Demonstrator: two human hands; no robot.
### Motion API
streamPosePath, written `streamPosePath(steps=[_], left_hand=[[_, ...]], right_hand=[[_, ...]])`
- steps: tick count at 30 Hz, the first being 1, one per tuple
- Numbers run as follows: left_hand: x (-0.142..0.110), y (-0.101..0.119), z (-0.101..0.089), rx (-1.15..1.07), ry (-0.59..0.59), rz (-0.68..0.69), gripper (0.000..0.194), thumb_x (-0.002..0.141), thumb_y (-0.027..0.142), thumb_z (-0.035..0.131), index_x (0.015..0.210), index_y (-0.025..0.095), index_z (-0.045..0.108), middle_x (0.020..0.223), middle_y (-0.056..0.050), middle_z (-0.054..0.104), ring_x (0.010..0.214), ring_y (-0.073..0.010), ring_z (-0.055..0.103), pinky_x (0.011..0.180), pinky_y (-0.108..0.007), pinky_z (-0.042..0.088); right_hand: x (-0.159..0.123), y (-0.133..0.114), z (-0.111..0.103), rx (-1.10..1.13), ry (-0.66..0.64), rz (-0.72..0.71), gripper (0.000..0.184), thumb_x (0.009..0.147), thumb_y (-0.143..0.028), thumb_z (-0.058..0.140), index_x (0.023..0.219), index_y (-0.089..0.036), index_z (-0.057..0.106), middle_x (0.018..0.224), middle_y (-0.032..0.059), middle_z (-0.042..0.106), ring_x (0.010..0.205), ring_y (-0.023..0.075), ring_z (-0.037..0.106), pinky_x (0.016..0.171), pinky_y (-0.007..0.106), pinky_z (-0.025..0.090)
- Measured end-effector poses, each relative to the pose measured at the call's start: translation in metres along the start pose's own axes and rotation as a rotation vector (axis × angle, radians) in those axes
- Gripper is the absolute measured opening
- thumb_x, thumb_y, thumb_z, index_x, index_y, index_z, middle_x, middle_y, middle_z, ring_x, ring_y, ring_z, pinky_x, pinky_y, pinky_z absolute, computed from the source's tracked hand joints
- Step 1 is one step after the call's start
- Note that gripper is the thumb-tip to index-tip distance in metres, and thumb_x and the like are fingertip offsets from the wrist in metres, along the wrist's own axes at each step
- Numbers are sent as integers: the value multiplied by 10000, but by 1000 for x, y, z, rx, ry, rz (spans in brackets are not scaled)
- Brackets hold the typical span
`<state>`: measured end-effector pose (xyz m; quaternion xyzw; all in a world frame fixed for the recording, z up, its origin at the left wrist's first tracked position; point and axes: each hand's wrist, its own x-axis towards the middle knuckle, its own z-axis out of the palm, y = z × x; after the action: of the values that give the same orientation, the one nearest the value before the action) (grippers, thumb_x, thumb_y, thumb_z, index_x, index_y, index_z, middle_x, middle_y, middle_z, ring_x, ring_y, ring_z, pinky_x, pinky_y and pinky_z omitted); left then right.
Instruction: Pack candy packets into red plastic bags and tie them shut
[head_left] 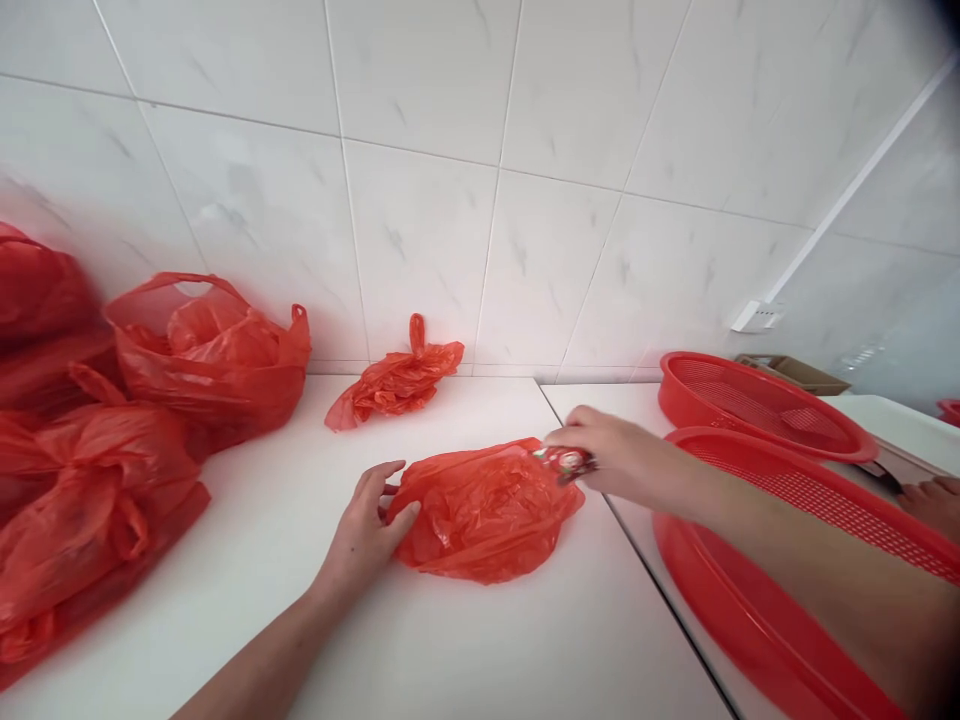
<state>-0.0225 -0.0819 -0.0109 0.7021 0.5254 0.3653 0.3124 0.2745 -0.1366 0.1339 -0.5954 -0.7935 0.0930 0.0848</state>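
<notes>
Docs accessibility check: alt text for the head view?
Left hand touches the left edge of a crumpled, translucent red plastic bag on a white table; right hand holds a small, shiny red printed packet over its right end. Stuffed red plastic bags sit left, round red plastic sieves right.

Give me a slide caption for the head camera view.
Left hand on a red plastic bag, right hand holding a small patterned item at its edge.

Red bags (487, 515); white tiles (420, 230), grey-veined.
</notes>
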Motion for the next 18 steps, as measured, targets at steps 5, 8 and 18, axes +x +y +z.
streamPosePath(steps=[5,8,18], left_hand=[[0,-1,0,-9,-4,27,379,844,387,488,1205,280,450,1242,-58,468,975,-194,567,753,-323,516],[2,-5,1,-25,-5,45,371,841,370,495,1198,276,455,1253,-57,463,971,-187,566,760,-319,513],[4,-5,0,-14,-40,9,393,841,376,503,1219,286,441,1271,-49,455,1032,-207,543,815,-338,512]], right_hand=[[51,-32,58,36,-146,-111,387,716,-97,601,1025,-324,649,969,6,534,692,105,545,605,211,385],[66,-37,70,74,-227,-113,553,678,-151,655,1182,-361,575,1106,11,532,718,115,565,580,211,394],[-11,25,-27,41,177,304,365,798,-417,533,1149,-349,608,1158,9,623,1026,229,590,806,334,496]])
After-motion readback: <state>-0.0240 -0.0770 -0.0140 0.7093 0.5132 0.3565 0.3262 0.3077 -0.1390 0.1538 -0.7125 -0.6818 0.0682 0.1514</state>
